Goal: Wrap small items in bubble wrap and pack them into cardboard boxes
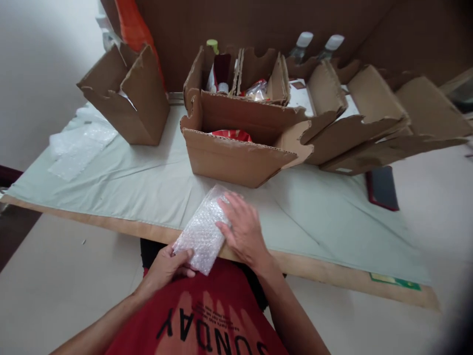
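A flat bubble wrap pouch (203, 234) lies tilted across the table's front edge, its lower end sticking out over the edge. My left hand (172, 264) pinches the pouch's lower left corner, thumb on top. On the upper right part of the pouch rests my right hand (242, 227), its fingers spread and pointing up and left. Whatever may be inside the pouch cannot be made out. Just behind it stands a long cardboard box (240, 160) with a red packet (234, 135) in it.
A tall cardboard box (148, 98) stands at the back left, beside loose bubble wrap (79, 143). Several open cardboard bins (377, 96) hold packets at the back right. A dark flat object (383, 187) lies at the right. An orange object (135, 24) stands behind.
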The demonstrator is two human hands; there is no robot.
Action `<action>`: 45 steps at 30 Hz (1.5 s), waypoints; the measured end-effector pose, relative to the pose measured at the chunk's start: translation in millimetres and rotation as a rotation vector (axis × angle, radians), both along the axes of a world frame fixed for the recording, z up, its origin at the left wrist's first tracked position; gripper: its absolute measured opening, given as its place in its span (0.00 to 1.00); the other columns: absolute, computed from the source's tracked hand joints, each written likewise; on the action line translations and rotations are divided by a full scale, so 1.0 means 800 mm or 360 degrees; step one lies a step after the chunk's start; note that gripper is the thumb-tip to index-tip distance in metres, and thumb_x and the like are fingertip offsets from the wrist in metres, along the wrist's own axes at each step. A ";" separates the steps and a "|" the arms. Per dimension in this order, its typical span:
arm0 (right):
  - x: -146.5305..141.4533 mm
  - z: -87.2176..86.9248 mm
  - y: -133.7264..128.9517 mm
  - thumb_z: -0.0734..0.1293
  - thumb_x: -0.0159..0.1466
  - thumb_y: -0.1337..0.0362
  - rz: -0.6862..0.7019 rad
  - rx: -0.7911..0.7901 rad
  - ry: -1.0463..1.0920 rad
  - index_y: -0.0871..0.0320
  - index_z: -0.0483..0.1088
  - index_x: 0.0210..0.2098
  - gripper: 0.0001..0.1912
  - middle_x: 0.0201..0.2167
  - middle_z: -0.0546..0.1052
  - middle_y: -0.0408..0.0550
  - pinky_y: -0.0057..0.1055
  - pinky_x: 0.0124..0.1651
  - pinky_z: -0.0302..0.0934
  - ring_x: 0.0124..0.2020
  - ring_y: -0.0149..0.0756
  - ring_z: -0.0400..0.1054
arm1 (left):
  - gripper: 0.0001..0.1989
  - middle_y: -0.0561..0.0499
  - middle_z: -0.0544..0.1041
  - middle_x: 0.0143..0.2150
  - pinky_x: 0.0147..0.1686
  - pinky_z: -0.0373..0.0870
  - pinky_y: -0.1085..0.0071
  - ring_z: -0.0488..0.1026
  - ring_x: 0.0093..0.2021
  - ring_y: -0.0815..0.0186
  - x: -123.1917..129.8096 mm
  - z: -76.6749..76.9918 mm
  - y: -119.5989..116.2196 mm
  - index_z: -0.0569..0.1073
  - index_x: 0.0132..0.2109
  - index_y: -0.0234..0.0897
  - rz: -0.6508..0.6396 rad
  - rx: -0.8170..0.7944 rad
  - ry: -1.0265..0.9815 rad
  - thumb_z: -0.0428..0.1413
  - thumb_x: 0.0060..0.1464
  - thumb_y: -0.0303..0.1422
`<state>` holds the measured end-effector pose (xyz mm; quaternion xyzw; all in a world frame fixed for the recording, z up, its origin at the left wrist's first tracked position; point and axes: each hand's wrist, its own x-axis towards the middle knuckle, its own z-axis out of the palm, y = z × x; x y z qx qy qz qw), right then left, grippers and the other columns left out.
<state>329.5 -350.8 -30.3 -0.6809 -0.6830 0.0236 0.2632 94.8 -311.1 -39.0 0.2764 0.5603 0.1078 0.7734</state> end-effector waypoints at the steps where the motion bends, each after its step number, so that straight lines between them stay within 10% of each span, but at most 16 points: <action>1: -0.005 -0.010 0.005 0.63 0.73 0.59 0.0048 -0.0113 -0.0064 0.55 0.68 0.66 0.23 0.69 0.68 0.55 0.51 0.65 0.61 0.70 0.51 0.60 | 0.30 0.48 0.81 0.24 0.24 0.75 0.77 0.77 0.21 0.69 0.002 0.002 -0.001 0.74 0.36 0.32 -0.0004 -0.0022 0.0010 0.78 0.31 0.45; 6: -0.006 -0.034 0.024 0.67 0.70 0.58 0.0139 -0.0266 -0.0099 0.57 0.68 0.65 0.25 0.71 0.65 0.56 0.52 0.69 0.56 0.73 0.52 0.56 | 0.28 0.43 0.82 0.24 0.24 0.75 0.76 0.79 0.22 0.66 0.008 0.003 -0.012 0.73 0.35 0.33 -0.0030 -0.0098 -0.0012 0.77 0.32 0.43; 14: -0.010 0.001 -0.085 0.63 0.69 0.70 0.0160 -0.0049 0.0015 0.57 0.64 0.66 0.26 0.68 0.69 0.59 0.48 0.64 0.62 0.71 0.47 0.60 | 0.24 0.43 0.83 0.27 0.26 0.74 0.76 0.78 0.23 0.68 0.005 0.007 -0.021 0.73 0.37 0.33 0.0085 -0.0192 -0.0098 0.76 0.38 0.39; 21: -0.064 -0.035 -0.090 0.61 0.68 0.72 0.0255 0.0227 0.0086 0.54 0.73 0.57 0.20 0.56 0.79 0.54 0.43 0.56 0.65 0.61 0.45 0.71 | 0.28 0.44 0.83 0.32 0.28 0.76 0.70 0.81 0.29 0.61 -0.014 0.007 -0.015 0.73 0.39 0.33 -0.0225 -0.0030 -0.0201 0.73 0.41 0.48; 28: -0.056 -0.043 -0.075 0.64 0.69 0.72 0.0166 0.0232 0.0519 0.52 0.75 0.53 0.16 0.48 0.83 0.48 0.42 0.49 0.67 0.52 0.42 0.76 | 0.35 0.37 0.73 0.64 0.63 0.69 0.46 0.70 0.65 0.47 -0.053 0.025 0.019 0.64 0.68 0.41 -0.0898 0.2395 0.0245 0.65 0.56 0.34; 30: -0.056 -0.040 -0.075 0.65 0.70 0.70 0.0143 0.0198 0.0604 0.52 0.75 0.53 0.14 0.47 0.84 0.48 0.43 0.50 0.67 0.51 0.42 0.77 | 0.38 0.36 0.70 0.67 0.65 0.66 0.45 0.65 0.70 0.47 -0.037 0.023 0.033 0.57 0.72 0.41 -0.1213 0.2732 0.0066 0.62 0.58 0.30; 39: -0.056 -0.026 -0.078 0.67 0.70 0.65 0.0048 0.0077 0.0872 0.54 0.75 0.51 0.11 0.50 0.82 0.51 0.43 0.53 0.70 0.53 0.43 0.77 | 0.08 0.46 0.83 0.43 0.49 0.73 0.60 0.79 0.49 0.58 0.000 -0.003 0.064 0.77 0.48 0.38 -0.1332 0.2479 -0.0145 0.55 0.65 0.28; 45: -0.057 -0.025 -0.074 0.66 0.69 0.69 -0.0383 0.0217 0.0837 0.55 0.73 0.44 0.05 0.42 0.81 0.51 0.35 0.46 0.72 0.43 0.38 0.77 | 0.10 0.49 0.79 0.32 0.35 0.70 0.68 0.74 0.33 0.64 0.029 0.011 0.062 0.78 0.38 0.36 -0.1228 0.2196 0.0157 0.53 0.66 0.32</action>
